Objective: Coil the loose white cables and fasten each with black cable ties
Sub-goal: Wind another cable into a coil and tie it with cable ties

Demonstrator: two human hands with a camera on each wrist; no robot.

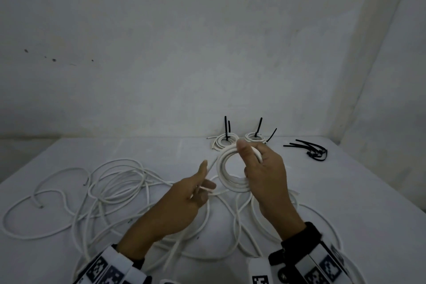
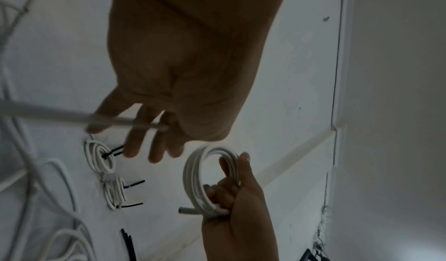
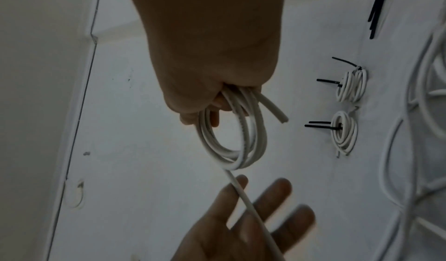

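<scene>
The right hand [image 1: 265, 175] holds its grip curled round a round coil of white cable [image 1: 230, 168] above the white table [image 1: 345, 191]. The left hand [image 1: 184, 200] has fingers spread, the coil's loose strand [image 3: 243, 196] lying across them. Two tied white coils [image 1: 227, 140] and loose black cable ties [image 1: 309, 148] lie beyond.

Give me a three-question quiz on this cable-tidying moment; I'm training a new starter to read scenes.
1. True or false: the right hand holds the coil in its grip.
2. How many tied coils lie on the table?
A. one B. two C. four
3. Fill in: the loose strand crosses the fingers of the ____ hand.

Key: 1 true; 2 B; 3 left.
</scene>
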